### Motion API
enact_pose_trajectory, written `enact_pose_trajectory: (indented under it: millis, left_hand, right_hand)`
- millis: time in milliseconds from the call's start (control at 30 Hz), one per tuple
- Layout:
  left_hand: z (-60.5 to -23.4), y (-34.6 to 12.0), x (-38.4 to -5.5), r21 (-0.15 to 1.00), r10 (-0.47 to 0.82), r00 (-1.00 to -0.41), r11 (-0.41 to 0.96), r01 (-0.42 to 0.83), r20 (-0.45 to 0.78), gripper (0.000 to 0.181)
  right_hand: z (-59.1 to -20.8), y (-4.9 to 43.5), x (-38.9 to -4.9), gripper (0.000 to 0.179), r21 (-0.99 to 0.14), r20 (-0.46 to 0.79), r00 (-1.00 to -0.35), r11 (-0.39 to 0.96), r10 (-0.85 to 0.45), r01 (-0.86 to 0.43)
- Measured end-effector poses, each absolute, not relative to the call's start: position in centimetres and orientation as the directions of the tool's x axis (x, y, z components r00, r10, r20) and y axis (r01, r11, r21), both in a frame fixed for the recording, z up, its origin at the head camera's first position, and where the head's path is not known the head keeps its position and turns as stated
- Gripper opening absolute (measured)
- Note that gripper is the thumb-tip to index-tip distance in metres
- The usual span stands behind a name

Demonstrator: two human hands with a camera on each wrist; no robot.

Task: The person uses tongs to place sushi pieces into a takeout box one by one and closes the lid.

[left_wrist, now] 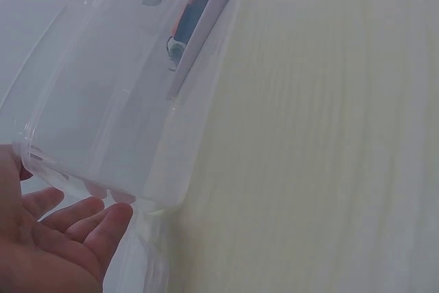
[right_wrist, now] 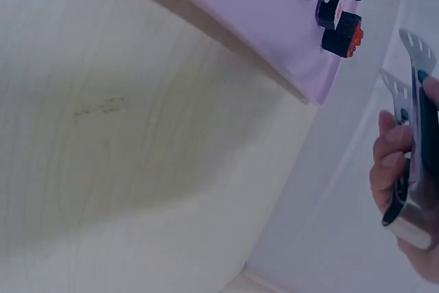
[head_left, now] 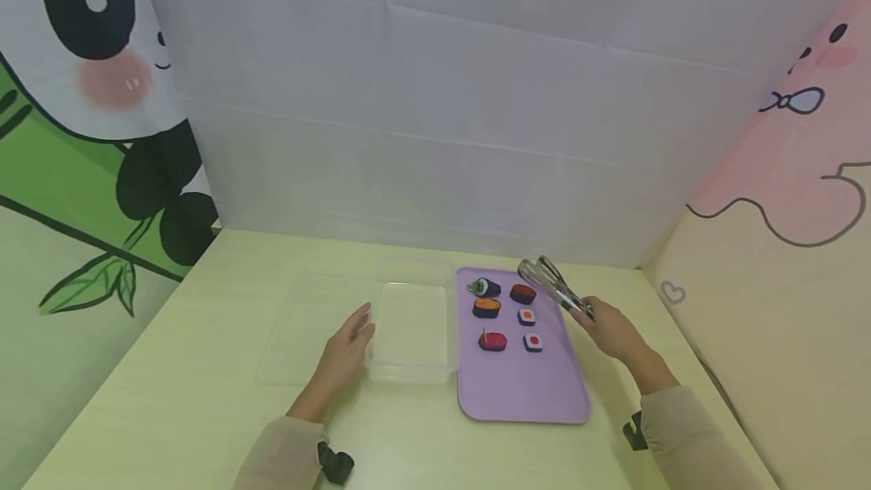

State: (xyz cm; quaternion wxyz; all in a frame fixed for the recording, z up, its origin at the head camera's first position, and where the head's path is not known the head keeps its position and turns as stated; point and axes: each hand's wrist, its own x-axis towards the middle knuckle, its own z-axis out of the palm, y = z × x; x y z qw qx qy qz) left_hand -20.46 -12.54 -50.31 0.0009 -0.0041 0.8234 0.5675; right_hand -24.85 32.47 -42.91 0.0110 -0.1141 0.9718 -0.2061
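My left hand (head_left: 349, 342) has its relaxed fingers (left_wrist: 113, 228) against the left side of a clear plastic box (head_left: 413, 324). Inside that box nothing shows but the table through its bottom. My right hand (head_left: 610, 326) grips metal tongs (head_left: 554, 282), their slotted tips spread apart in the right wrist view. The tongs reach over the far right corner of a purple tray (head_left: 520, 395). On the tray lie several toy sushi pieces: a hand roll (head_left: 485, 287), an orange-topped piece (head_left: 486, 308), a dark red-topped roll (head_left: 522, 293), a red piece (head_left: 493, 341) and two small white-faced rolls (head_left: 533, 342).
A clear, flat lid (head_left: 292, 339) lies left of the box, partly behind my left hand. The pale wooden table (head_left: 408, 437) meets a white sheet (head_left: 422, 172) at its back edge. Printed cartoon sheets flank both sides. The tray stands right beside the box.
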Motion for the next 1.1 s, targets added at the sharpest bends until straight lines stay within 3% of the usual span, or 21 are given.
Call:
enact_pose_trajectory:
  millis: [300, 433, 533, 733, 1100]
  left_hand:
    - [-50.3, -12.7, -20.3, 0.936, -0.004, -1.000, 0.351, -0.007, -0.006, 0.050]
    - [-50.5, -12.7, -20.3, 0.934, -0.010, -1.000, 0.357, -0.014, -0.011, 0.051]
    - [-50.5, -12.7, -20.2, 0.935, -0.008, -1.000, 0.354, -0.017, -0.015, 0.052]
    - [-50.5, -12.6, -20.1, 0.935, -0.015, -1.000, 0.354, -0.014, -0.009, 0.051]
    - [-50.4, -12.4, -20.2, 0.934, -0.031, -0.999, 0.356, -0.020, -0.009, 0.049]
  right_hand:
    - [-42.2, 31.2, -27.5, 0.031, -0.117, 0.003, -0.895, 0.889, -0.445, -0.443]
    - [-41.7, 30.8, -28.4, 0.038, -0.052, -0.048, -0.884, 0.885, -0.465, -0.463]
    - [-41.5, 30.3, -28.9, 0.040, -0.038, -0.076, -0.876, 0.880, -0.476, -0.474]
    - [-42.0, 29.5, -30.1, 0.022, -0.016, -0.076, -0.847, 0.850, -0.526, -0.526]
    - [-42.3, 28.8, -30.7, 0.032, -0.035, -0.067, -0.864, 0.867, -0.499, -0.498]
